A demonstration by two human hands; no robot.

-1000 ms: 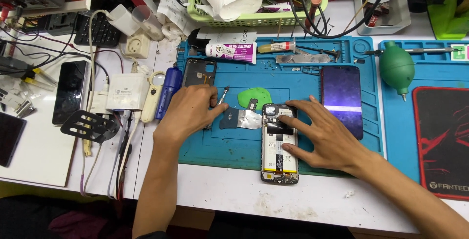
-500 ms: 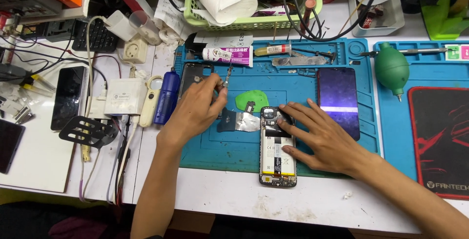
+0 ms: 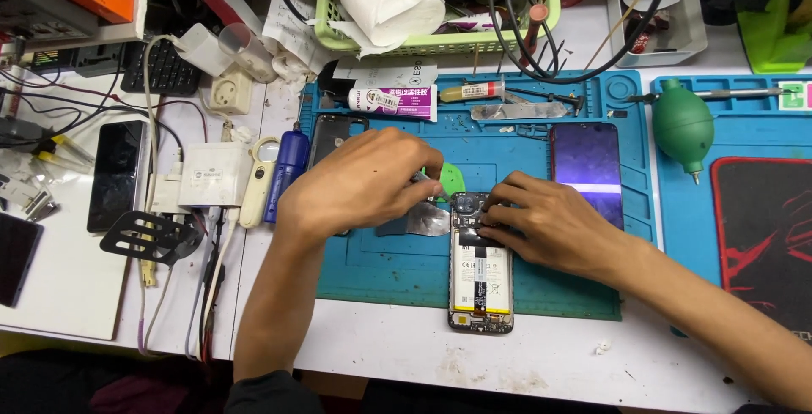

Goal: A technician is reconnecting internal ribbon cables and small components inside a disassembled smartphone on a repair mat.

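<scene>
the phone (image 3: 480,283) lies open on the blue mat (image 3: 397,266) on the desk (image 3: 406,355), with its back off and the battery showing. the screen part (image 3: 588,169) lies apart, near the right edge of the mat. so the opening looks done, and the work inside the top of the phone is in hand.

the left hand (image 3: 364,181) is curled shut on a thin tool (image 3: 420,179), its tip near the top of the phone. the right hand (image 3: 545,219) is bent, with its fingers pressing on the top of the phone; it grips nothing that i can see.

a moment ago the left hand was farther up and left, by the dark case. now it has come in beside the right hand.
</scene>
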